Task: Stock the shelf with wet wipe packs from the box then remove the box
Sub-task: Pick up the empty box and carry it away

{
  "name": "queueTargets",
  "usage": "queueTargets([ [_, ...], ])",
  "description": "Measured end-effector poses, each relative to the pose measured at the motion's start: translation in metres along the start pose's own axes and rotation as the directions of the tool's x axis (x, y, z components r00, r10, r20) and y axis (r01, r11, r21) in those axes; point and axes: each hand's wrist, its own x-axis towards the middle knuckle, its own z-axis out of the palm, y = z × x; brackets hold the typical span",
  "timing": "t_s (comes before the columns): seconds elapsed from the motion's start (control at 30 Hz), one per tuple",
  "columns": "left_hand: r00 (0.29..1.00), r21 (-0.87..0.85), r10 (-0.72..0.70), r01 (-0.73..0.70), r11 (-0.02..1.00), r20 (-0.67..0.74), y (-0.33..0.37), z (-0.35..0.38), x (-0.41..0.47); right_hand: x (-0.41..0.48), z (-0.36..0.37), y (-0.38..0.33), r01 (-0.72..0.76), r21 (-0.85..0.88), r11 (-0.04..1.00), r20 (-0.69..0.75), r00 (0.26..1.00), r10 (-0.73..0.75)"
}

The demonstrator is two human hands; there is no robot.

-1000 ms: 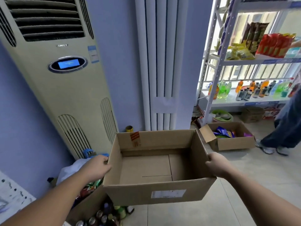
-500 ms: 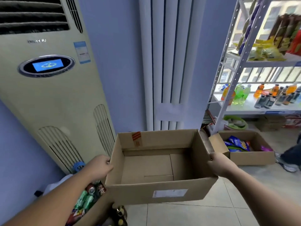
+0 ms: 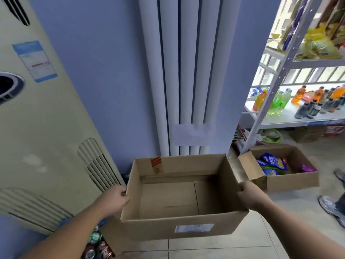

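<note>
I hold an empty open cardboard box (image 3: 179,200) in front of me, above the tiled floor. It has a white label on its near side and a strip of tape on its far wall. My left hand (image 3: 114,198) grips the box's left wall at the rim. Opposite it, my right hand (image 3: 250,195) grips the right wall at the rim. No wet wipe packs show inside the box. A metal shelf (image 3: 291,58) stands at the right with snack bags and drink bottles on it.
A tall standing air conditioner (image 3: 46,128) fills the left. White pipes (image 3: 179,71) run down the blue wall ahead. A second box (image 3: 283,171) with snack packs sits on the floor at right. Cans (image 3: 97,245) lie in a box below left. A person's shoe (image 3: 330,204) is at far right.
The view has moved closer to the wall and the air conditioner. The box stays held in both hands at about the same height. The person at the right has shifted mostly out of view.
</note>
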Motion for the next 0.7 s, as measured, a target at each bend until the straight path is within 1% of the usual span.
queueTargets([
  [0.13, 0.999, 0.011, -0.037, 0.036, 0.999, 0.032, 0.015, 0.012, 0.039, 0.052, -0.003, 0.001, -0.005, -0.003, 1.0, 0.04, 0.999, 0.005],
  [0.3, 0.994, -0.017, -0.085, 0.086, 0.996, 0.075, 0.03, 0.029, 0.078, 0.111, -0.005, 0.001, -0.024, 0.012, 1.0, 0.127, 0.992, 0.023],
  [0.57, 0.977, -0.007, -0.186, 0.188, 0.982, 0.105, 0.03, 0.075, 0.144, 0.187, 0.022, 0.006, -0.06, -0.01, 0.998, 0.12, 0.991, 0.061],
  [0.7, 0.967, 0.01, -0.22, 0.221, 0.975, 0.131, 0.018, 0.101, 0.184, 0.224, 0.055, 0.014, -0.127, 0.017, 0.992, 0.136, 0.983, 0.123],
])
